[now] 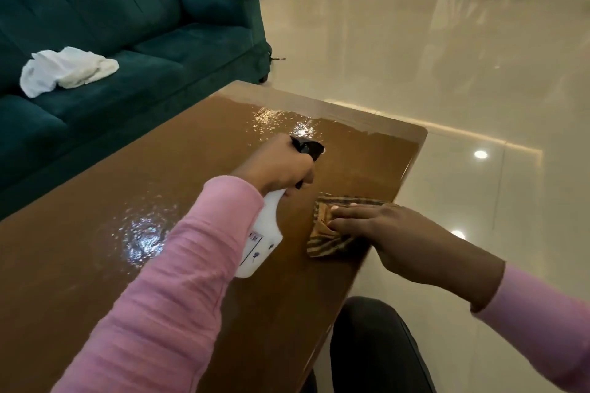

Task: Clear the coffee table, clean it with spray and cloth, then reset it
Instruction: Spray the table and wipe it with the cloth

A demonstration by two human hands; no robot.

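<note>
The brown coffee table (pixel 95 233) fills the lower left, its top wet and shiny in patches. My left hand (pixel 277 166) grips a white spray bottle (pixel 263 236) by its black trigger head, nozzle pointing at the far end of the table. My right hand (pixel 389 233) lies flat, fingers straight, on a brown striped cloth (pixel 325 242) near the table's right edge. Both arms wear pink sleeves.
A dark green sofa (pixel 143 41) stands left of the table, with crumpled white cloths (pixel 67 70) on its seat. Glossy beige floor tiles (pixel 447 57) spread to the right and beyond. Chair and table legs stand at the far back. My dark-clad knee (pixel 373 344) is below the table edge.
</note>
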